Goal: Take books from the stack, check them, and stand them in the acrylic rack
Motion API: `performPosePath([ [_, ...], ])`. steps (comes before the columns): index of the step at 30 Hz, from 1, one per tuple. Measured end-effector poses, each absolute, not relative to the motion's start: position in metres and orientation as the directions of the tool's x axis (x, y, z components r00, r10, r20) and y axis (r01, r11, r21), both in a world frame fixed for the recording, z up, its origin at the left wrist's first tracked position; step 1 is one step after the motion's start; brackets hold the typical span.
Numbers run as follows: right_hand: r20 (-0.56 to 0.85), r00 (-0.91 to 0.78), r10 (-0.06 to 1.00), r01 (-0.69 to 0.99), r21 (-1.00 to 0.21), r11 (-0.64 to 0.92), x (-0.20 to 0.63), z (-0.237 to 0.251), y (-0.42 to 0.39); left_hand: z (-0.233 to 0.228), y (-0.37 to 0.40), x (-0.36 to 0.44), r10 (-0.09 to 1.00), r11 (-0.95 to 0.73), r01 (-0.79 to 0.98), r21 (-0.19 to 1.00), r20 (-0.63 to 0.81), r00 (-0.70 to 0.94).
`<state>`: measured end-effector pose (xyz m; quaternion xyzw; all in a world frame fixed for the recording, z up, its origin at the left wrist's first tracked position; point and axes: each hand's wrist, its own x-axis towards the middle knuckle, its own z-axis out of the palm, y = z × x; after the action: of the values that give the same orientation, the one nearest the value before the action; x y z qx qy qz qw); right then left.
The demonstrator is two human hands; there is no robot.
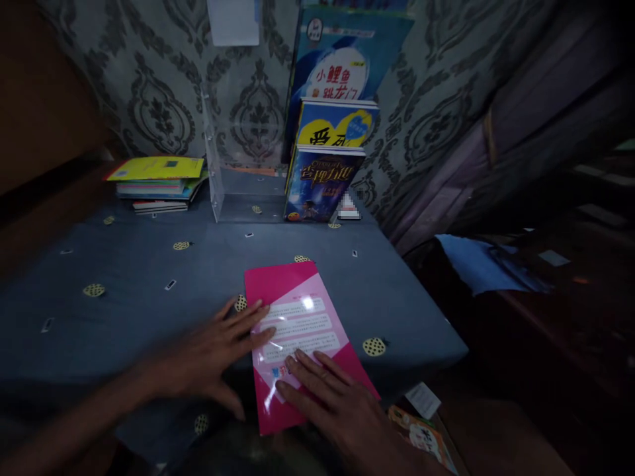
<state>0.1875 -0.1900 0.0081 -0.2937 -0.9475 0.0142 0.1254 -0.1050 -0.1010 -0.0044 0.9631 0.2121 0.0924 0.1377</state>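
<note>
A pink book (290,291) lies flat near the front edge of a table covered in blue-grey cloth (149,277). My left hand (213,354) rests flat with spread fingers, its fingertips on the book's left edge. My right hand (330,396) lies flat on the book's lower half, fingers apart. Neither hand grips anything.
A clear acrylic stand (233,172) at the back holds three upright books (325,182) against the patterned wall. A stack of books with a yellow one on top (159,182) lies at the back left. Another book (421,436) lies below the table's right corner, with dark furniture to the right.
</note>
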Motion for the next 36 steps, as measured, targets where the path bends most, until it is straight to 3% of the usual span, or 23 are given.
performPosePath([
  [3,0.216,-0.772,0.598,0.563,-0.205,0.801,0.184,0.035,-0.188,-0.002,-0.118,-0.098,0.453,-0.882,0.395,0.256,0.231,0.861],
  [6,0.326,-0.756,0.567,0.512,-0.244,0.824,0.191,0.065,-0.18,0.012,-0.115,-0.094,0.44,-0.895,0.353,0.273,0.401,0.804],
  [8,0.427,-0.709,0.561,0.508,-0.241,0.827,0.203,0.082,-0.169,0.028,-0.109,-0.092,0.447,-0.889,0.302,0.345,0.506,0.738],
  [11,0.569,-0.475,0.671,0.611,-0.336,0.717,0.225,0.099,-0.146,0.054,-0.098,-0.084,0.628,-0.768,0.295,0.568,0.582,0.517],
  [14,0.516,-0.145,0.844,0.571,-0.654,0.497,0.229,0.101,-0.116,0.07,-0.085,-0.067,0.861,-0.505,0.207,0.838,0.471,0.193],
  [17,0.389,-0.003,0.921,0.267,-0.888,0.375,0.215,0.092,-0.083,0.076,-0.067,-0.047,0.956,-0.28,-0.098,0.955,0.287,0.059],
  [20,0.351,0.038,0.935,0.017,-0.936,0.351,0.197,0.084,-0.051,0.079,-0.047,-0.032,0.984,-0.129,-0.343,0.93,0.165,0.075],
  [24,0.287,0.041,0.957,-0.156,-0.944,0.29,0.183,0.084,-0.014,0.079,-0.021,-0.03,0.993,-0.043,-0.442,0.896,0.088,0.081],
  [28,0.231,-0.04,0.972,-0.085,-0.97,0.227,0.18,0.066,0.018,0.052,0.005,-0.049,0.986,0.038,-0.249,0.968,0.004,0.164],
  [30,0.22,-0.058,0.974,0.173,-0.958,0.227,0.184,0.046,0.03,0.031,0.017,-0.063,0.979,-0.057,0.043,0.997,0.047,0.196],
  [31,0.211,-0.048,0.976,0.365,-0.906,0.213,0.187,0.035,0.034,0.022,0.021,-0.07,0.973,-0.155,0.249,0.956,0.103,0.209],
  [34,0.204,-0.038,0.978,0.803,-0.576,0.151,0.197,0.009,0.038,0.003,0.029,-0.081,0.933,-0.358,0.754,0.551,0.243,0.266],
  [36,0.212,-0.087,0.973,0.892,-0.418,0.171,0.203,0.002,0.038,0.001,0.032,-0.081,0.909,-0.405,0.854,0.327,0.247,0.336],
])
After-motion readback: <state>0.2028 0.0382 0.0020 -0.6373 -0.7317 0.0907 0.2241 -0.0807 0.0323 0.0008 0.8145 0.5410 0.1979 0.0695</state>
